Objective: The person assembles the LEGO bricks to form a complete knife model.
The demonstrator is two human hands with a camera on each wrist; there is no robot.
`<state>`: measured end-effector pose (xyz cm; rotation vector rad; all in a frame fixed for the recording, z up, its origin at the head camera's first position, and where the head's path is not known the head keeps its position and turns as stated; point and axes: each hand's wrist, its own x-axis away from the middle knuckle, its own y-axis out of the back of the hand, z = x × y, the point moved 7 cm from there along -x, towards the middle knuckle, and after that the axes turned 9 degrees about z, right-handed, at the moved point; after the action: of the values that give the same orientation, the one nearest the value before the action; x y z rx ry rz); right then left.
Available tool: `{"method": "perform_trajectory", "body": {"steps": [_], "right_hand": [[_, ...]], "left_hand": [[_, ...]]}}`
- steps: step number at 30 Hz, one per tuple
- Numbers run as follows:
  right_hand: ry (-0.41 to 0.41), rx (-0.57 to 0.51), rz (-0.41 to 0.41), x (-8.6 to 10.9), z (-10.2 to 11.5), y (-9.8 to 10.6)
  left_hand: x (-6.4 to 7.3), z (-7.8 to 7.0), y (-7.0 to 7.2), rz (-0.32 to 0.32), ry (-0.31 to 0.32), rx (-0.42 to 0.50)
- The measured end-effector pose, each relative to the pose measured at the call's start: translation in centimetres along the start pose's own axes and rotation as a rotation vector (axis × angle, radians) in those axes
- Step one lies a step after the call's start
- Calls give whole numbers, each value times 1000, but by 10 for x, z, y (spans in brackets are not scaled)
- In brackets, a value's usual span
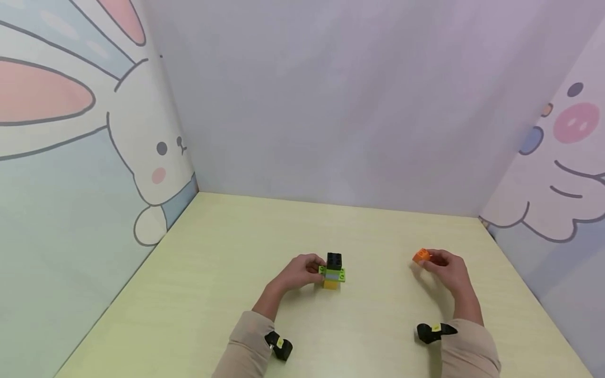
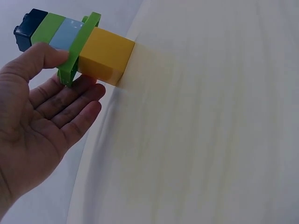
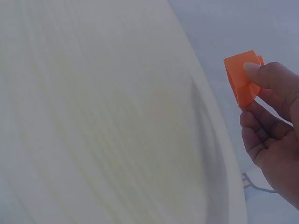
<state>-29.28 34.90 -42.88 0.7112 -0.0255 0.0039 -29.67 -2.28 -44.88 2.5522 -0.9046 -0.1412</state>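
Note:
A small tower of toy building bricks (image 1: 333, 261) stands upright on the table, black on top, then green, light blue, a wider green plate and a yellow-orange brick (image 2: 105, 53) at the bottom. My left hand (image 1: 301, 271) pinches the end of the green plate (image 2: 86, 39) between thumb and fingers; the lower fingers reach out loosely beneath it. Off to the right, my right hand (image 1: 449, 270) holds an orange brick (image 3: 243, 77) above the tabletop, thumb on one side and fingertips under it. The orange brick's far side is hidden.
The pale yellow table (image 1: 227, 236) backs onto a plain light curtain (image 1: 331, 105). Side walls printed with a cartoon rabbit (image 1: 142, 131) and a pig-like figure (image 1: 557, 184) flank it. Black wrist cameras (image 1: 280, 346) sit on both sleeves.

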Motion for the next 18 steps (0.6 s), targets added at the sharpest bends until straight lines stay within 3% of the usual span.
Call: {"method": "perform_trajectory", "body": {"steps": [5, 18], "right_hand": [[28, -8, -31, 0, 5, 3], [84, 36, 6, 18, 31, 0]], "left_hand": [[1, 0, -1, 2, 0, -10], [0, -2, 0, -1, -6, 11]]}}
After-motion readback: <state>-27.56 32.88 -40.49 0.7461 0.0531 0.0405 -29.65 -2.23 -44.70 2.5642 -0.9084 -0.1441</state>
